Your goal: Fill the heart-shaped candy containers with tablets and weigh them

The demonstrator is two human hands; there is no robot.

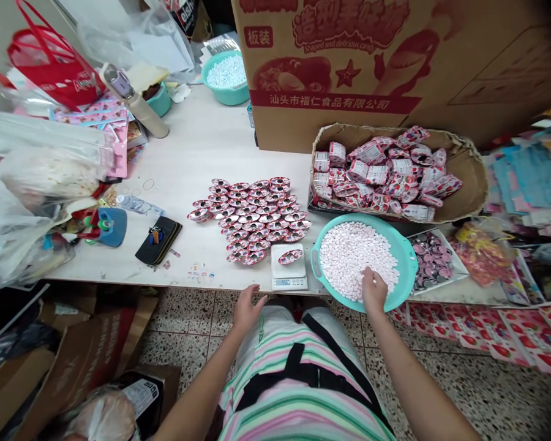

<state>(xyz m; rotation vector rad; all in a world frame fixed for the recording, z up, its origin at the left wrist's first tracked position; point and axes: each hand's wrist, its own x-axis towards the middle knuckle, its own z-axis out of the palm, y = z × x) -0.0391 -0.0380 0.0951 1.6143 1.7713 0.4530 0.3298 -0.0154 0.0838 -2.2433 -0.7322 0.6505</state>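
Teal basin [407, 258] hugs desk [197, 135] front edge, likely for easy reach; right fingers [370, 275] narrow at pale pellets [349, 251], can't tell if gripping; left fingers [249, 290] wide, near scale [290, 283].

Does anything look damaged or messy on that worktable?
The open carton tray holding strawberry-print packets has a ragged, worn rim. Small scraps, perhaps stickers, lie loose near the table's front edge, left of the scale. I see no obvious spill.
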